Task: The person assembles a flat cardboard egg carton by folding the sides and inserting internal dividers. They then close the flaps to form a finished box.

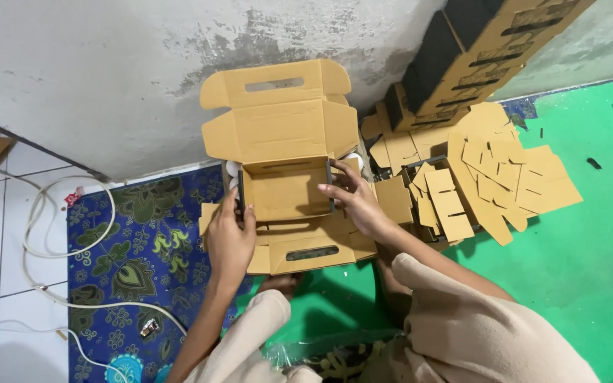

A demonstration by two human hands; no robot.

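So the left hand (230, 237) is clamped on the left side wall of an open cardboard box (285, 188), fingers curled over the edge, thumb on the outside. The right hand (352, 198) has the opposite wall, fingers pinched over the top right corner. Both hands are closed on the box, which sits dead centre in the frame on the floor, lid flap with a handle slot standing up toward the wall, another slotted flap (310, 252) folded down toward the person's knees.

Some white round things (233, 169) peek out at the box's upper left corner, and another at the upper right, can't tell what they are.

To the right of the box there's a messy pile of flat cardboard cutouts (494, 177), spread over a green mat (576, 262). Upper right, a leaning stack of flat brown and black box blanks (477, 53) rests against the grey wall (108, 71). Under the box on the left is a blue floral mat (140, 255), and a white cable (37, 234) loops over the white tiles at the left edge.
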